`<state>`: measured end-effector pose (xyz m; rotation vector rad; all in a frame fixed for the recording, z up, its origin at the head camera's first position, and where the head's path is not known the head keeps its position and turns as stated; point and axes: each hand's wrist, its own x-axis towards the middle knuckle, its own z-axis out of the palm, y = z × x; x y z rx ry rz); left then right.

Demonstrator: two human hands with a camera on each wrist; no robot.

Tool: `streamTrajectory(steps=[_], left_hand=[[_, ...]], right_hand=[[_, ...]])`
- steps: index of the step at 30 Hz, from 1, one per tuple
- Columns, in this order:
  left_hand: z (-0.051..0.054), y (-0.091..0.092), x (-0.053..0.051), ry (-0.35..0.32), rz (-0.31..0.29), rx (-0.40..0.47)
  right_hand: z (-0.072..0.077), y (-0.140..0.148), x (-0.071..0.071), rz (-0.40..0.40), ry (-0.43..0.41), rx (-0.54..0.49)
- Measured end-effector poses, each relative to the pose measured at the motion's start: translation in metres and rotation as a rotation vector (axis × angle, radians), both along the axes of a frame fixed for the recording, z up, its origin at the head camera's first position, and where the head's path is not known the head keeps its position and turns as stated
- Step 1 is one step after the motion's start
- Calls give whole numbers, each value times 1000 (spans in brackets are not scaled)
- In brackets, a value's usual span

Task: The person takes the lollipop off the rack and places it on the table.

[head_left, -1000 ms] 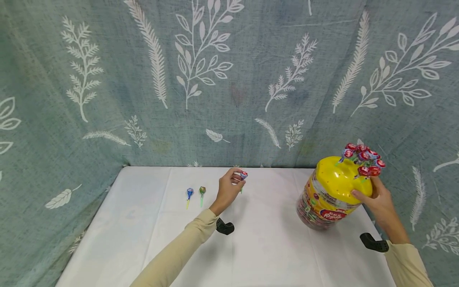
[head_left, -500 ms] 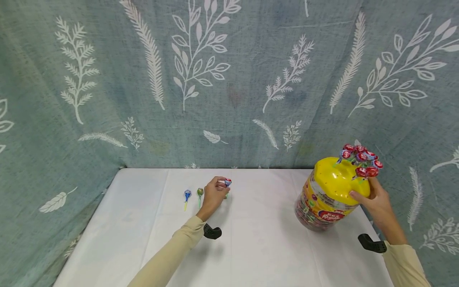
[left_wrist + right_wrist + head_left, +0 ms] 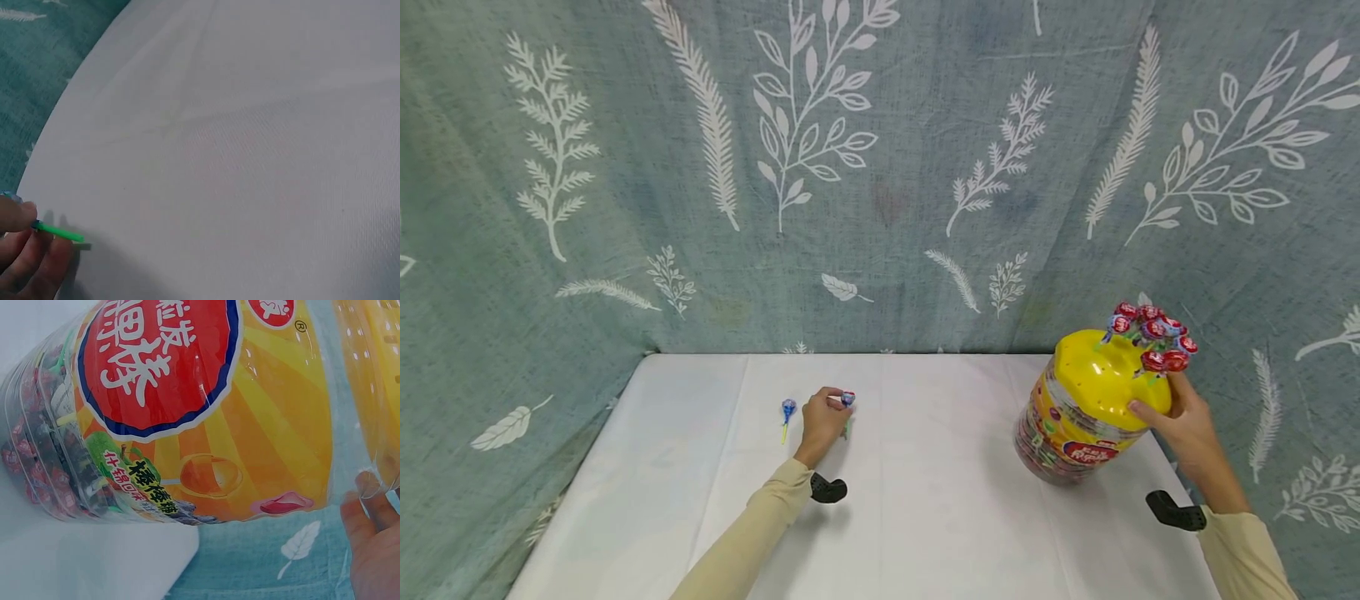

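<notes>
The left hand (image 3: 823,425) pinched a lollipop (image 3: 847,399) (green stick (image 3: 62,233) protruding) well left of the candy jar (image 3: 1051,429), gripped at its lid (image 3: 1093,375) by the right hand (image 3: 1197,437).

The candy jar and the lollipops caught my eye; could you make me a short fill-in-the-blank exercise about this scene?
1. The right hand holds the jar near its lid, which is coloured ____.
2. The left hand pinches a lollipop whose stick is coloured ____.
3. The loose lollipop left of that hand is wrapped in the colour ____.
4. The tabletop is coloured ____.

Missing words: yellow; green; blue; white.
</notes>
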<state>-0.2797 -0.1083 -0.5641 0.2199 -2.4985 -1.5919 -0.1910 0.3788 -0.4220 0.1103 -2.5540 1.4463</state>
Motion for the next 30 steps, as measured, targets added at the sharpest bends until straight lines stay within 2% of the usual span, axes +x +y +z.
streamTrajectory(steps=[3,6,13,17,19,22,30], left_hand=[[-3,-2,1,-43,7,-46],[-4,-3,2,-48,10,-79],[-3,1,2,30,27,-176],[4,6,5,81,32,-228],[10,10,6,96,24,-217],[20,16,6,125,-3,-154],[48,35,8,270,-121,-29]], right_hand=[[-1,1,0,3,-3,-4],[-2,1,-1,8,-5,-9],[-2,1,-1,0,-14,-13],[0,0,-2,6,7,-27],[0,0,-2,12,17,-29],[0,-2,-2,5,13,-24],[1,-1,-1,-3,3,-5]])
